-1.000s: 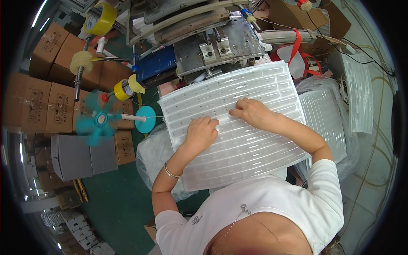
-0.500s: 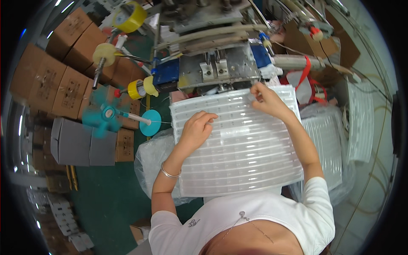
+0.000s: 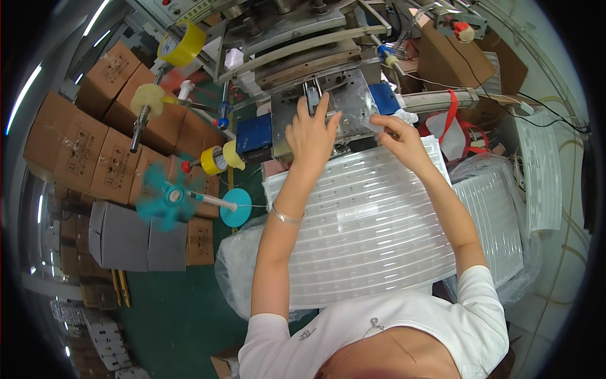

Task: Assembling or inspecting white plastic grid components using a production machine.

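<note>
My left hand (image 3: pixel 312 134) reaches over the metal plate (image 3: pixel 349 95) of the machine, its fingers spread. The fingertips are at a small metal fixture (image 3: pixel 312 92) on the plate and partly hide it; I cannot tell how firmly they touch. My right hand (image 3: pixel 405 144) is at the plate's right front corner, thumb and forefinger pinched on a small clear plastic piece (image 3: pixel 366 122), whose outline is hard to make out. Below both hands lies a wide translucent ribbed plastic tray (image 3: pixel 372 234), with small clear parts faintly visible in its far rows.
Blue pads (image 3: pixel 254 132) flank the plate. On the left are yellow tape rolls (image 3: pixel 182 44), a teal fan (image 3: pixel 172 196), stacked cartons (image 3: pixel 82 145) and grey boxes (image 3: pixel 126 237). More ribbed trays (image 3: pixel 489 221) in clear film and a red-handled bag (image 3: pixel 451 126) lie to the right.
My left hand has moved from above the tray forward onto the machine's fixture, its fingers spreading. My right hand has moved slightly from the tray's far edge to the plate's corner. The view has shifted.
</note>
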`<state>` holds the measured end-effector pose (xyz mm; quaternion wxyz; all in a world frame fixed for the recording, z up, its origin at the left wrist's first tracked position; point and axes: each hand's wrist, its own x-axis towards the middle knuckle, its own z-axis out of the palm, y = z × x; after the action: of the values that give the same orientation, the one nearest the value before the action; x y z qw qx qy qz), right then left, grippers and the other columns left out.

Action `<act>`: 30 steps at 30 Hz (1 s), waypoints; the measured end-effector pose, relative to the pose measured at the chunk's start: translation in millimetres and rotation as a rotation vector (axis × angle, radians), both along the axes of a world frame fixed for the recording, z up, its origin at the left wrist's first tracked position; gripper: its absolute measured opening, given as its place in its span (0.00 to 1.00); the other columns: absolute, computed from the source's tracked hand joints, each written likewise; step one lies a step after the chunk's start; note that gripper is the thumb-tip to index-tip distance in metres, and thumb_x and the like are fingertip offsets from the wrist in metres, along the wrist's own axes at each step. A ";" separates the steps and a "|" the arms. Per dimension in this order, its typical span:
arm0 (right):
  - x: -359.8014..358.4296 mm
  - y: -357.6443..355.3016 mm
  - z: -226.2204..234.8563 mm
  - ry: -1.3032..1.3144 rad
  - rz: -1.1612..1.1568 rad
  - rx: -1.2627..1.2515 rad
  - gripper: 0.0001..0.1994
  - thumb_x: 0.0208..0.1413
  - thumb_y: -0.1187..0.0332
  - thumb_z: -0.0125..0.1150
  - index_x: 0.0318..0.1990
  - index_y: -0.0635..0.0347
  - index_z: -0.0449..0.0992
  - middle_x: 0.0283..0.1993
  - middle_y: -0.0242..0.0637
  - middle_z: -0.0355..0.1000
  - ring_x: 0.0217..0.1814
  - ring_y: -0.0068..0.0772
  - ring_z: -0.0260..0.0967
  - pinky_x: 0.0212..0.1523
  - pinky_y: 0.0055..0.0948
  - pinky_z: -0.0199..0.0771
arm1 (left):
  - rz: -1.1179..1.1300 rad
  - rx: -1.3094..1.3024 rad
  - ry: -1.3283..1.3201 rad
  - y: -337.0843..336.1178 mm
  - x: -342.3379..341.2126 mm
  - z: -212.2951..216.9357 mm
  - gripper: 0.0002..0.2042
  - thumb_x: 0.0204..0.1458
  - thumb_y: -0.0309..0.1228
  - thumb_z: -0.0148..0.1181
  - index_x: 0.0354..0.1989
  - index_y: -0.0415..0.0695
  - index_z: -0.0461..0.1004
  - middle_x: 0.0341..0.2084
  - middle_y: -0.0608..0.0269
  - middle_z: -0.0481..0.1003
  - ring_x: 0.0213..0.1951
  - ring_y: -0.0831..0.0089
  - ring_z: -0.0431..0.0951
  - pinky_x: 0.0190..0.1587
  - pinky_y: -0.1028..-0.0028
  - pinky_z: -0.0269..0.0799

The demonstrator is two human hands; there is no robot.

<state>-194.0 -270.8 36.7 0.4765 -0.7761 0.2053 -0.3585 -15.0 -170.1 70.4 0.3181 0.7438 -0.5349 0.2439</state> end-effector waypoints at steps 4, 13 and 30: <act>23.3 1.1 13.7 -0.048 -0.130 -0.137 0.15 0.51 0.74 0.58 0.49 0.61 0.73 0.49 0.37 0.73 0.41 0.25 0.72 0.41 0.23 0.73 | 0.078 0.255 -0.146 -31.2 14.1 4.4 0.17 0.48 0.46 0.58 0.40 0.48 0.77 0.31 0.54 0.73 0.25 0.59 0.77 0.30 0.60 0.69; 89.2 -12.4 25.8 0.083 -0.341 -0.835 0.11 0.46 0.68 0.62 0.39 0.55 0.76 0.31 0.35 0.74 0.33 0.39 0.72 0.31 0.35 0.71 | -0.215 0.002 0.402 76.0 -37.8 36.2 0.12 0.45 0.27 0.63 0.40 0.42 0.75 0.34 0.59 0.74 0.30 0.71 0.73 0.30 0.74 0.68; -34.7 53.6 -16.2 0.490 0.299 -0.616 0.12 0.47 0.68 0.60 0.42 0.50 0.76 0.37 0.34 0.70 0.39 0.37 0.72 0.36 0.34 0.74 | -0.388 0.673 -0.026 109.6 -60.4 -56.3 0.13 0.40 0.27 0.63 0.36 0.45 0.70 0.25 0.63 0.72 0.25 0.61 0.75 0.29 0.66 0.68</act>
<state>-228.7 -217.2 20.5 0.2059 -0.9659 0.0810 -0.1347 -75.4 -60.5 14.1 0.0896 0.6884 -0.7198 -0.0006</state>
